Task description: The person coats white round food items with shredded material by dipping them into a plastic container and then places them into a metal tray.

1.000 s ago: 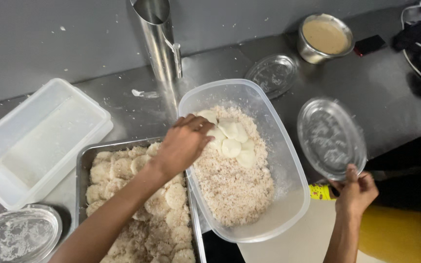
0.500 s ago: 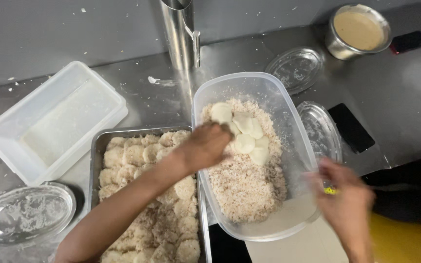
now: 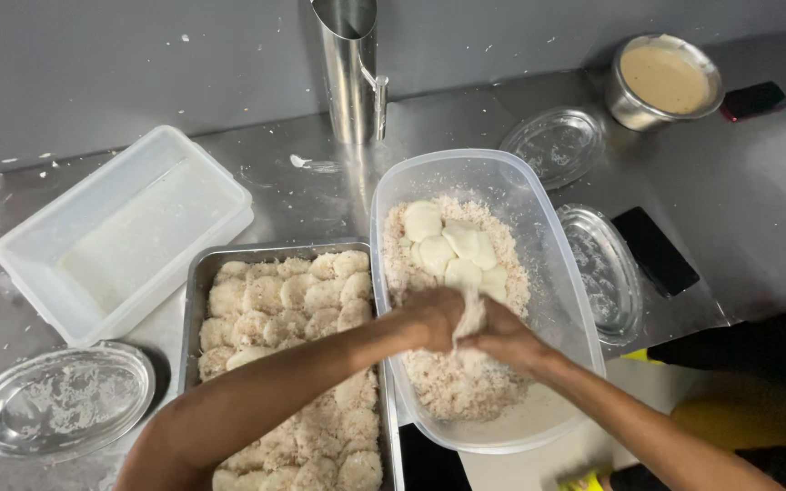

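Stainless steel counter (image 3: 739,227) takes up pretty much the whole view, with a clear plastic tub (image 3: 539,195) sitting in the middle of it, half full of pale crumb coating (image 3: 461,382). Just left of the tub, touching its side, is a metal baking tray (image 3: 195,300) packed with rows of crumbed patties (image 3: 270,309). Further left there's a white rectangular plastic container (image 3: 120,232) (looks wet inside), and an oval steel dish (image 3: 56,400) sits at the bottom left corner. Two more oval steel lids (image 3: 604,273) lie right of the tub, next to a flat black phone (image 3: 655,250), and a steel pot of beige batter (image 3: 664,80) is up in the far right corner. Both hands are down inside the tub over the crumbs: left hand (image 3: 431,318) and right hand (image 3: 502,336) are pressed together, fingers curled around one white dough piece (image 3: 470,314). A cluster of uncoated white discs (image 3: 452,245) rests on the crumbs just beyond them.
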